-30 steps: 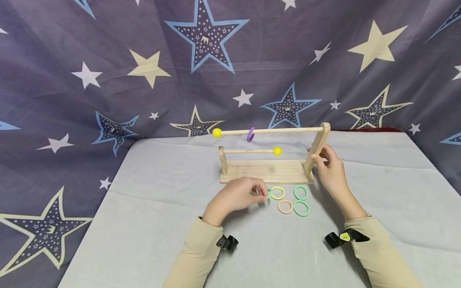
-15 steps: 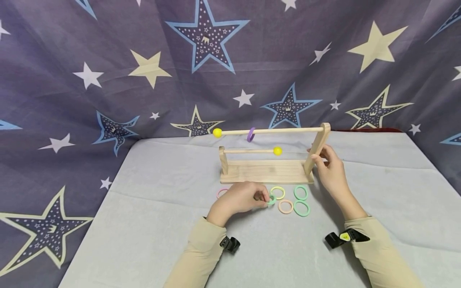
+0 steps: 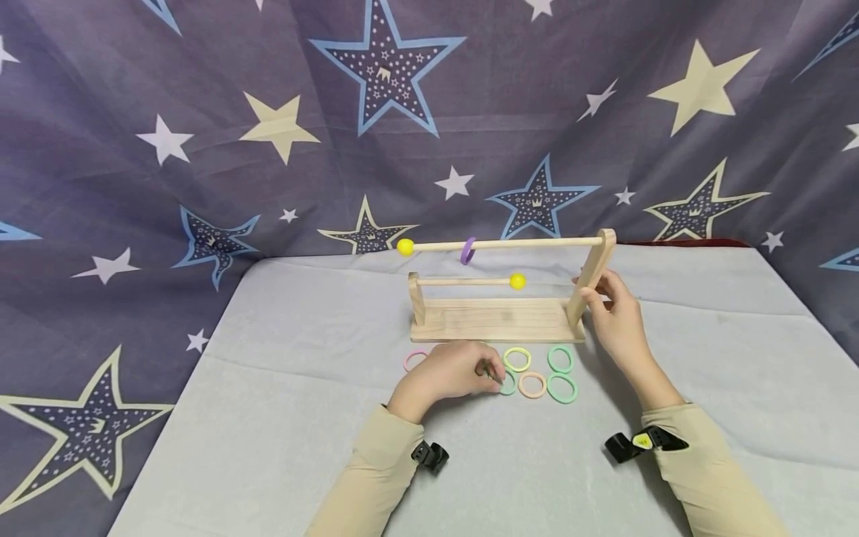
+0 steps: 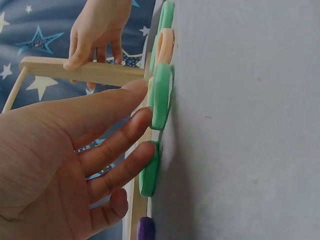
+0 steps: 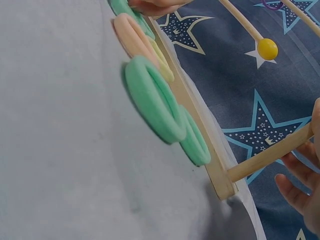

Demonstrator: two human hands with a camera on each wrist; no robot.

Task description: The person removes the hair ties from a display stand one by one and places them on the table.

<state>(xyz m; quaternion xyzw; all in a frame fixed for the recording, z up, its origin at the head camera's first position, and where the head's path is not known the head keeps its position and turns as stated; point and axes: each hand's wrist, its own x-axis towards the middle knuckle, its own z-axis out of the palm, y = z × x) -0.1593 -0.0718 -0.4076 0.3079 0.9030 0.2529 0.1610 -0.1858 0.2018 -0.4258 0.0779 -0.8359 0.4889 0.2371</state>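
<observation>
My left hand (image 3: 456,371) is low over the table, with thumb and fingertips at the edge of a green ring (image 4: 161,95) lying on the cloth. In the left wrist view its fingers are loosely bent and spread, and another green ring (image 4: 149,172) lies by the fingertips. My right hand (image 3: 619,321) grips the tall upright post (image 3: 592,274) of a wooden stand (image 3: 496,326), thumb in front and fingers behind. A purple ring (image 3: 465,255) hangs on the stand's upper rod. The lower rod ends in a yellow ball (image 3: 517,281).
Before the stand lie a yellow ring (image 3: 517,349), a peach ring (image 3: 532,397) and two green rings, one nearer (image 3: 562,401). A pink ring (image 3: 408,361) shows partly behind my left hand. A purple piece (image 4: 145,229) sits low in the left wrist view. A starred curtain (image 3: 221,89) hangs behind.
My left hand has moved slightly toward me and right, bringing the green ring down flat beside the peach one, and its fingers have loosened. The right hand and stand stay put.
</observation>
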